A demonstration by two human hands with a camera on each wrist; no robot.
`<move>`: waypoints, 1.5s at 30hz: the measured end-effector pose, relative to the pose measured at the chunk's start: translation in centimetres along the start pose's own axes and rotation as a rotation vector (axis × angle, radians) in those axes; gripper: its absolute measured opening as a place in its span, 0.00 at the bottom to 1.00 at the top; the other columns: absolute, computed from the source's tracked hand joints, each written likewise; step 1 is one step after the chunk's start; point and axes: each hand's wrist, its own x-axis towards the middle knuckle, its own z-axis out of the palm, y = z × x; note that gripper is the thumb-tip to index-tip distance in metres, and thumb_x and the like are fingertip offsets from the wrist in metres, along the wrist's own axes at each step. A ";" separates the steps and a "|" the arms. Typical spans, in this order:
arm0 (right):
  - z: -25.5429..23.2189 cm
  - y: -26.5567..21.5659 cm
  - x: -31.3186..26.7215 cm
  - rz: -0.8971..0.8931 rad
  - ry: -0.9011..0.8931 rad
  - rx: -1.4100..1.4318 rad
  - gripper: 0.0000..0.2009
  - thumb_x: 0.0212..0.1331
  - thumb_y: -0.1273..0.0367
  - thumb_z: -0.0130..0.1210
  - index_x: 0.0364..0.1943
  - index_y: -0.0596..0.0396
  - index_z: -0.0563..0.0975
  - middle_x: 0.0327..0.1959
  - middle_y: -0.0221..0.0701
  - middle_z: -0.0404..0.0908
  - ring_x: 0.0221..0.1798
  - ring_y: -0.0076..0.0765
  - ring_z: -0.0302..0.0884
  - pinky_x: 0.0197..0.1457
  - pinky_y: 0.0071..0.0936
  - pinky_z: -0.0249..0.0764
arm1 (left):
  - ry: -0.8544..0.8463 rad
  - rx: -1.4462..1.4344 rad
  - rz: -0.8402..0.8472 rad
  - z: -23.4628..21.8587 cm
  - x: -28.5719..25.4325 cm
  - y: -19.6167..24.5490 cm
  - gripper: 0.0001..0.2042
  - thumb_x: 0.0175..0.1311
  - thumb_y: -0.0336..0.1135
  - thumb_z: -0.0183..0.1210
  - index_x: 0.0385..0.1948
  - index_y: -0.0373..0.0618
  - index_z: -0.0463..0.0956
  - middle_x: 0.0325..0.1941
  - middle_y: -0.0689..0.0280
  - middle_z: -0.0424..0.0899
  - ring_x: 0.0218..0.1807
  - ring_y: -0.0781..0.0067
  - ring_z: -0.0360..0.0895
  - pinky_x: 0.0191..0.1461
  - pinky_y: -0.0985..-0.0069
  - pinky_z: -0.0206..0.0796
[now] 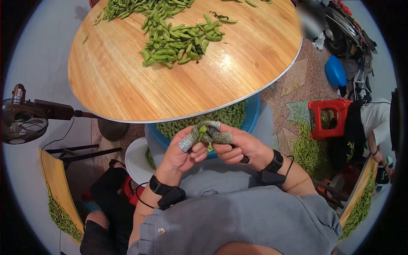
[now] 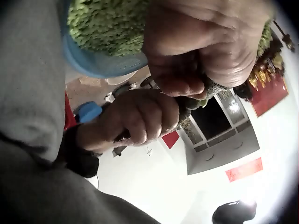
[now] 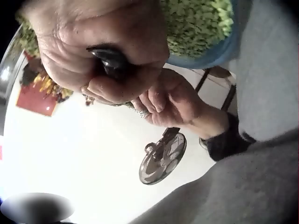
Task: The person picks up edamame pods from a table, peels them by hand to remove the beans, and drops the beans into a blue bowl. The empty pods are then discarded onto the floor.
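Note:
In the head view both hands meet over the near side of a blue basin [image 1: 256, 111] of shelled green beans [image 1: 227, 115]. The left hand [image 1: 180, 148] pinches a green soybean pod [image 1: 202, 133] between thumb and forefinger. Around the black handle [image 1: 245, 159] of a small tool curl the fingers of the right hand [image 1: 242, 146]; its dark upper part touches the pod's side, and the working end is hidden. The handle's rounded black end [image 3: 112, 61] pokes from the palm in the right wrist view. Grey speckled sleeves [image 1: 186, 143] cover the thumbs and forefingers.
A round wooden table [image 1: 114, 80] with heaped soybean pods [image 1: 178, 40] overhangs the basin's far side. A white bucket [image 1: 135, 163] stands left, a fan [image 1: 25, 121] farther left. Pods [image 1: 307, 148] lie on the floor near a red stool [image 1: 329, 104] at right. Other people sit at both sides.

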 end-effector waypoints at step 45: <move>-0.4 0.1 -1.4 -0.345 0.360 -0.548 0.16 0.65 0.71 0.43 0.57 0.49 0.67 0.25 0.22 0.67 0.16 0.14 0.56 0.18 0.14 0.54 | 0.455 0.727 0.275 0.4 -2.4 2.6 0.07 0.65 0.29 0.53 0.40 0.38 0.74 0.30 0.61 0.82 0.27 0.73 0.80 0.31 0.79 0.73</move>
